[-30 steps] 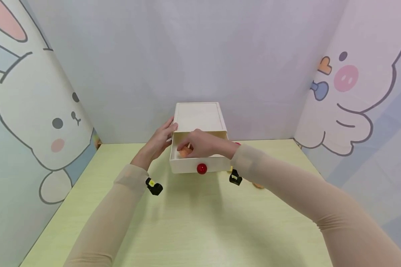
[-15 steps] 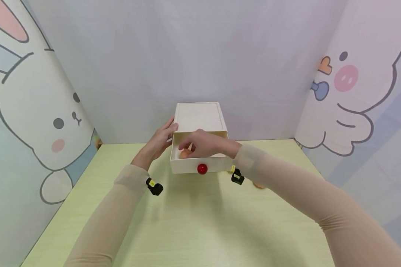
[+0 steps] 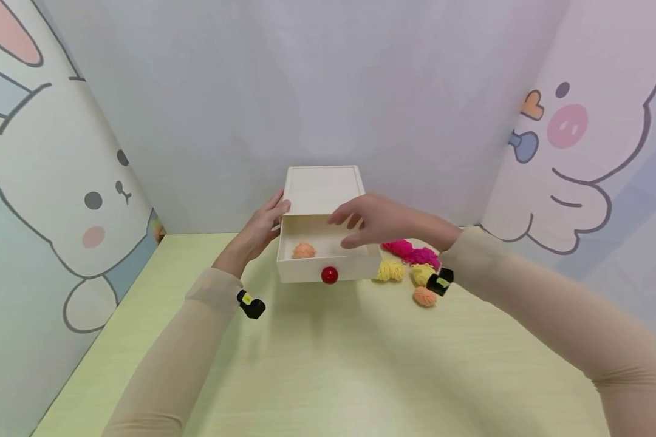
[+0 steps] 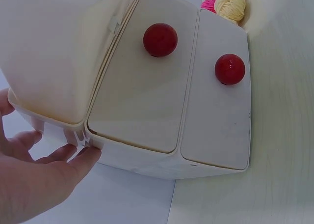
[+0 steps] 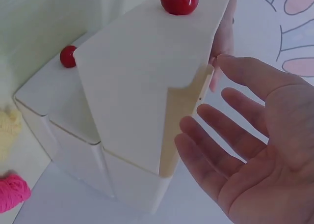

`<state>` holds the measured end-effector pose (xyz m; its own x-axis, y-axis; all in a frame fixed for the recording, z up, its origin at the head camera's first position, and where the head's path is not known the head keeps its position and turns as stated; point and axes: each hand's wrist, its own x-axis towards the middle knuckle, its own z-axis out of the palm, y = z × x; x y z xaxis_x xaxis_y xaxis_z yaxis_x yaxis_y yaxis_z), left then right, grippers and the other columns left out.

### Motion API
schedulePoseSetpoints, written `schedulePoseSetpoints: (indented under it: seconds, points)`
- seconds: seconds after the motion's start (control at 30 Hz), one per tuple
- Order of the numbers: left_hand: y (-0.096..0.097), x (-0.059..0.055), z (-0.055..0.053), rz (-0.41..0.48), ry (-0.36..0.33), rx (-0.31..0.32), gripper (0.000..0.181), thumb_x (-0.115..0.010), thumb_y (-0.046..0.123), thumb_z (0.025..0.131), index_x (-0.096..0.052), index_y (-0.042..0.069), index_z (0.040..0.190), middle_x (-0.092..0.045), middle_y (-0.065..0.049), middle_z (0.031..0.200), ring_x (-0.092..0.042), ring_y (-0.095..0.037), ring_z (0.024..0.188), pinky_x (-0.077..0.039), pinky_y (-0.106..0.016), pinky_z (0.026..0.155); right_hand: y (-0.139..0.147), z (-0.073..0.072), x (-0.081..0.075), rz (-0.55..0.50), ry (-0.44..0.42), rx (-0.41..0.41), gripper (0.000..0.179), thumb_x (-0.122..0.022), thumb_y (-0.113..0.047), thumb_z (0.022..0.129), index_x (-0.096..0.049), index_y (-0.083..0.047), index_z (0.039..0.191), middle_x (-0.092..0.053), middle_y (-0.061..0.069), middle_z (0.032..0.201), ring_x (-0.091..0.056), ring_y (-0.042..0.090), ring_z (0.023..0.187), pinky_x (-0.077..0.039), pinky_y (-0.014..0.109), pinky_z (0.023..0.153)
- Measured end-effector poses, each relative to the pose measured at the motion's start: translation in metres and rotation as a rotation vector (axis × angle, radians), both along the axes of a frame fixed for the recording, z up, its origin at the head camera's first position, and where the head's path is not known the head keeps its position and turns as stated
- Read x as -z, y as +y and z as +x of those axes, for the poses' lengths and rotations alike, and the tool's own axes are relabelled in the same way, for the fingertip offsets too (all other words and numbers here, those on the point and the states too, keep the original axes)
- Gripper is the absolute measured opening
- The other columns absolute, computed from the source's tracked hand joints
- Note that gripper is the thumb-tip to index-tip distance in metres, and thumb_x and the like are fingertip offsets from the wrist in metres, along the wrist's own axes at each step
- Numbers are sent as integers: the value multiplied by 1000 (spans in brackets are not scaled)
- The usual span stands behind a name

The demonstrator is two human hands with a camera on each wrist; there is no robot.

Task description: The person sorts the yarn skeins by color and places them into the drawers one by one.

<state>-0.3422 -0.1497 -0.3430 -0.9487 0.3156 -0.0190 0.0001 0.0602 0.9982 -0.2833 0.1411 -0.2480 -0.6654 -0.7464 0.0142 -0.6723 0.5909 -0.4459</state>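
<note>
A white drawer cabinet [image 3: 324, 189] stands against the back wall, its top drawer [image 3: 306, 271] pulled out. One small orange ball of yarn [image 3: 304, 250] lies inside, near the drawer's front left. My left hand [image 3: 261, 229] rests on the cabinet's left side, thumb at the top edge; in the left wrist view its fingertips touch the side wall. Over the right part of the drawer, my right hand [image 3: 379, 220] hovers with spread fingers and holds nothing. The right wrist view also has this hand [image 5: 255, 145] beside the open drawer.
To the cabinet's right on the table [image 3: 317, 364] lie a pink yarn bundle [image 3: 398, 247], a magenta one [image 3: 425, 257], yellow yarn [image 3: 390, 271] and an orange ball [image 3: 424, 296]. Two lower drawers with red knobs [image 4: 160, 40] are shut. A grey wall [image 3: 328, 91] rises behind.
My right hand has let go of the orange yarn ball inside the drawer, then lifted and moved right. The left hand stays on the cabinet. More yarn beside the cabinet is uncovered.
</note>
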Motion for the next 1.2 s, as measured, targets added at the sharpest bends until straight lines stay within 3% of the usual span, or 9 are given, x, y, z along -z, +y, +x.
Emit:
schedulePoseSetpoints:
  seconds: [0.33,0.73,0.97,1.2]
  points:
    - [-5,1,-2,37,-8,-11,70,-48,43,113,-12,32,173,-15,-3,178,-30,-31,158,-28,-50,128,70,12,0,-16,27,103,53,-84,-23,94,-67,-12,142,-68,9,142,-67,32,123,-59,54,100]
    - [-2,0,-2,28,-4,-12,70,-51,44,112,-15,36,172,-15,1,178,-29,-31,159,-28,-50,129,129,28,54,61,47,197,63,-90,-34,87,-66,-17,143,-65,6,138,-61,29,122,-60,52,92]
    - [-1,0,-1,18,8,7,71,-50,46,112,-14,36,172,-14,1,178,-28,-31,160,-28,-50,129,150,29,97,54,23,168,60,-90,-28,87,-67,-17,142,-65,4,135,-62,24,115,-57,45,91]
    - [-1,1,-1,11,2,1,71,-50,46,112,-14,36,172,-14,2,179,-27,-30,160,-27,-50,129,162,30,132,47,-2,156,58,-88,-27,88,-67,-11,140,-68,13,135,-63,38,120,-54,59,99]
